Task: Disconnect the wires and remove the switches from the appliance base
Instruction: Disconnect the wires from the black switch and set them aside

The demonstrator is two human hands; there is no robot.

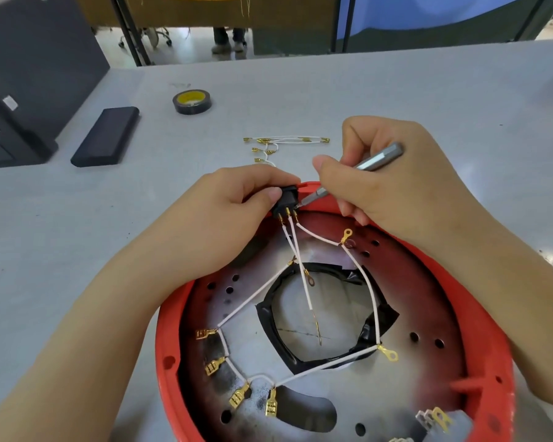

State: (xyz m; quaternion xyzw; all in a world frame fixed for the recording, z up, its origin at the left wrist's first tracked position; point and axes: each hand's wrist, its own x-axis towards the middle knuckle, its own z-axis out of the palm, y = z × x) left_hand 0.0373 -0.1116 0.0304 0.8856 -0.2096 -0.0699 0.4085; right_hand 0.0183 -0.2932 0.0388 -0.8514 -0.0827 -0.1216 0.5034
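A red round appliance base (pixel 489 330) lies upside down at the table's near edge, its inside facing me. My left hand (pixel 224 215) pinches a black switch (pixel 287 199) seated in the base's far rim. My right hand (pixel 393 183) holds a silver screwdriver bit (pixel 379 161) like a pen, its tip touching the switch's right side. White wires (pixel 302 250) run from the switch's gold terminals across the base to loose gold spade connectors (pixel 237 393) and ring terminals (pixel 390 354). Grey connectors (pixel 434 417) sit at the base's near right rim.
A loose bundle of white wires with gold ends (pixel 284 143) lies on the grey table (pixel 428 100) beyond my hands. Further back sit a roll of black tape (pixel 192 102), a flat black case (pixel 106 135) and, at far left, a black box (pixel 20 90).
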